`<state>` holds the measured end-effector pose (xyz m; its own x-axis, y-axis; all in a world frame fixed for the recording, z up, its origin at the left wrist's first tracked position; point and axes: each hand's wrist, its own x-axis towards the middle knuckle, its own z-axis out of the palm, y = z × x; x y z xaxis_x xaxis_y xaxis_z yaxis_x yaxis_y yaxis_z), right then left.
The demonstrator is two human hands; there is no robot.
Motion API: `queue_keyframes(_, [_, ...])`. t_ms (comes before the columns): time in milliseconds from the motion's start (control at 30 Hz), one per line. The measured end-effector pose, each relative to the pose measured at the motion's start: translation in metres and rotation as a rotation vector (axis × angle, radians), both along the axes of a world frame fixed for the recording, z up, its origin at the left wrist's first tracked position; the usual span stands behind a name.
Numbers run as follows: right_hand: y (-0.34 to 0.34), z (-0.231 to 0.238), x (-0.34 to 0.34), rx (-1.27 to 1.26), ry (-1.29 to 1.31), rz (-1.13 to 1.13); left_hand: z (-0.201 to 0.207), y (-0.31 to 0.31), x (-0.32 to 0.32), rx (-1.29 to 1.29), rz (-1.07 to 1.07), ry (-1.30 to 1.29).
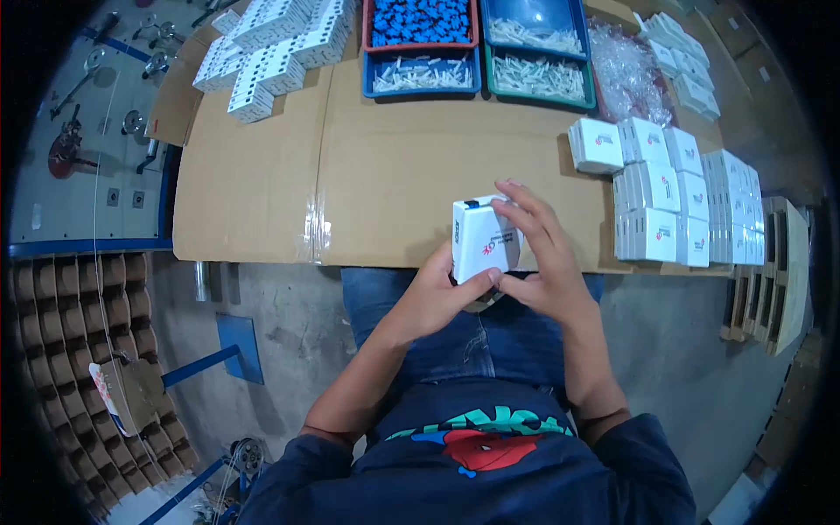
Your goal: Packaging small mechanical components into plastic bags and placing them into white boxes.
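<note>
A small white box [483, 238] with a printed front stands upright between my hands, above the front edge of the cardboard-covered table [262, 188]. My left hand [429, 302] grips it from the left and below, its thumb across the lower front; the other fingers are hidden behind. My right hand [553, 278] holds its right side, with fingertips at the top corner and the thumb near the bottom edge. A dark blue bit shows at the box's top opening. Whatever else is inside is hidden.
White boxes [661, 188] are stacked at the right, and more white boxes [280, 52] at the far left. Along the back stand a red tray [365, 39] of blue pieces, blue trays [420, 93] and a green tray [542, 101] of white pieces, beside clear plastic bags [626, 74].
</note>
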<state>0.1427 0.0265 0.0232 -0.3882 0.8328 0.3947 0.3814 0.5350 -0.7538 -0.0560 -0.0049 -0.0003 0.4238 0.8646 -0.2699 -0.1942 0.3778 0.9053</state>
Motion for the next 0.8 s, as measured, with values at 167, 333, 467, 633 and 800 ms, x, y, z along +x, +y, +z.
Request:
queue_keyframes(167, [0.001, 0.01, 0.001, -0.027, -0.011, 0.006, 0.017, 0.005, 0.013, 0.088, 0.107, -0.157])
queue_keyframes(333, [0.0, 0.003, -0.001, -0.059, 0.062, 0.006, 0.022, 0.01, 0.012, 0.153, 0.103, -0.099])
queue_keyframes(467, [0.0, 0.001, -0.004, -0.118, 0.078, 0.023, 0.006, 0.01, 0.012, 0.06, 0.129, -0.272])
queue_keyframes(633, [0.001, -0.003, -0.005, -0.153, 0.094, 0.015, 0.005, 0.01, 0.02, -0.051, 0.178, -0.273])
queue_keyframes(800, [0.004, -0.006, -0.004, -0.249, 0.13, 0.002, 0.012, 0.014, 0.023, -0.118, 0.221, -0.303])
